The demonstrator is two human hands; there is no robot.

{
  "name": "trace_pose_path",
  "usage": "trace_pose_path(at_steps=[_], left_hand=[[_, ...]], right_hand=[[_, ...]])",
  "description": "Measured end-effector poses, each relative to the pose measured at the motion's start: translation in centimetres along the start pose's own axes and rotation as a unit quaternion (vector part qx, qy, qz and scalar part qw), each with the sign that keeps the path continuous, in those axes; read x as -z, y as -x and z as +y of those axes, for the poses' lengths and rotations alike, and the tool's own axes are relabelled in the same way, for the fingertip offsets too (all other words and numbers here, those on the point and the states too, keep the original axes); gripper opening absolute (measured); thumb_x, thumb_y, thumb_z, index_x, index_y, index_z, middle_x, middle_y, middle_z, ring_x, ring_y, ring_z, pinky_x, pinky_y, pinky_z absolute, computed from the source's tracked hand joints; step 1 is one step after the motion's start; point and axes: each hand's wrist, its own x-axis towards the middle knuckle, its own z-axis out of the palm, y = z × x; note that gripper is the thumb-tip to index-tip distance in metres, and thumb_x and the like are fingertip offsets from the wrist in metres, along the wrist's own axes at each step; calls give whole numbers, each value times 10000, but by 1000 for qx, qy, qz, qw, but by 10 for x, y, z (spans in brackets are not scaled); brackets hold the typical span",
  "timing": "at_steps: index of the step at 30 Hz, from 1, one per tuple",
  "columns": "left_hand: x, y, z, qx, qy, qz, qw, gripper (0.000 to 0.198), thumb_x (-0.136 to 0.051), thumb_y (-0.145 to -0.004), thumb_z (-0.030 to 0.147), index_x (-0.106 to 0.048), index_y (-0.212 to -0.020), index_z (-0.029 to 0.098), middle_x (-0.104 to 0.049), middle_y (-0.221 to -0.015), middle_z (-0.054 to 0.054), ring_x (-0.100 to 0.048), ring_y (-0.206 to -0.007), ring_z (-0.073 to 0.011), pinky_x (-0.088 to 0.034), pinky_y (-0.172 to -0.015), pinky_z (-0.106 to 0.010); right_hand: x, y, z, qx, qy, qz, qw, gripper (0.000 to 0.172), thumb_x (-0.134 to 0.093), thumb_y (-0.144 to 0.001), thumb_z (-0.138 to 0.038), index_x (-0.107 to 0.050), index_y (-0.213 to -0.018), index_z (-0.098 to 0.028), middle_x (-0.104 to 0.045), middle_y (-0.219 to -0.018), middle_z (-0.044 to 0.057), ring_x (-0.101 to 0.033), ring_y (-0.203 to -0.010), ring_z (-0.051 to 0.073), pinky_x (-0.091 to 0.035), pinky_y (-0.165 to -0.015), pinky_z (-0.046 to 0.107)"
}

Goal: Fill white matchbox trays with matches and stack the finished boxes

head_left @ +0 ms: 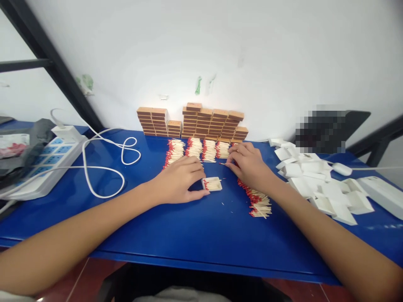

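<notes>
The right forearm (302, 218), just beside the loose match heap (258, 203), could scatter it. The left hand (179, 180) grips the part-filled matchbox tray (213, 183) mid-table, where a nudge might spill it; the right hand (248, 165), beyond, pinches matches (224, 163) beside tidy rows (195, 149).

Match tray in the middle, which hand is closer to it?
Left. The left hand touches the tray on its left side; the right hand sits beyond it, on the loose matches.
</notes>
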Motion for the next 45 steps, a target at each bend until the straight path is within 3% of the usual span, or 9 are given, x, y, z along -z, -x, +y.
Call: trace_pose_path(at_steps=[6,17,24,29,34,38,45], left_hand=[[-1,1,-1,0,-6,4,1000,356,-698,-1023,482,-758,-1063,133,-755,-1047,-129,-681,-1073,-288,-573,-990,-450],[0,0,0,0,-11,1,1000,383,-689,-1028,491,-761,-1051,116,-750,-1037,-137,-681,-1062,-292,-578,-972,-453],[-1,1,-2,14,-30,9,999,344,-693,-1028,470,-756,-1049,132,-762,-1073,-135,-674,-1087,-284,-577,-988,-452],[-1,0,-2,16,-27,7,999,336,-703,-1020,459,-757,-1037,128,-755,-1054,-129,-675,-1076,-286,-580,-984,-452],[-1,0,-2,2,-21,12,1000,360,-692,-1030,465,-761,-1044,112,-756,-1032,-129,-679,-1071,-290,-582,-984,-450],[-1,0,-2,1,-18,11,1000,356,-704,-1024,455,-762,-1045,104,-754,-1038,-132,-677,-1061,-286,-583,-979,-451],[0,0,0,7,-14,-3,1000,335,-698,-1030,444,-759,-1058,116,-752,-1074,-127,-678,-1079,-284,-573,-994,-446]], right_hand=[[-3,-2,2,-10,14,14,1000,144,-617,-1037,-325,-709,-1092,-228,-709,-1242,164,-556,-1218,387,-472,-906,545],[2,0,1,9,-23,1,1000,141,-601,-1034,-262,-661,-911,-230,-725,-1244,147,-573,-1229,371,-473,-926,538],[25,5,-40,61,-104,9,993,143,-594,-1069,-277,-661,-947,-245,-704,-1260,141,-588,-1250,331,-482,-1073,571],[26,6,-63,96,-133,10,986,118,-613,-1052,-218,-678,-961,-255,-720,-1235,132,-590,-1275,335,-490,-1107,594],[25,4,-55,94,-183,13,979,111,-627,-1056,-239,-704,-979,-256,-730,-1208,117,-614,-1219,313,-510,-1084,569],[27,4,-47,89,-189,-20,978,88,-668,-1030,-257,-730,-968,-255,-719,-1176,115,-615,-1203,317,-509,-1087,572],[21,6,-57,91,-213,-30,972,120,-635,-1042,-217,-706,-948,-243,-729,-1156,118,-614,-1189,308,-534,-1054,540]])
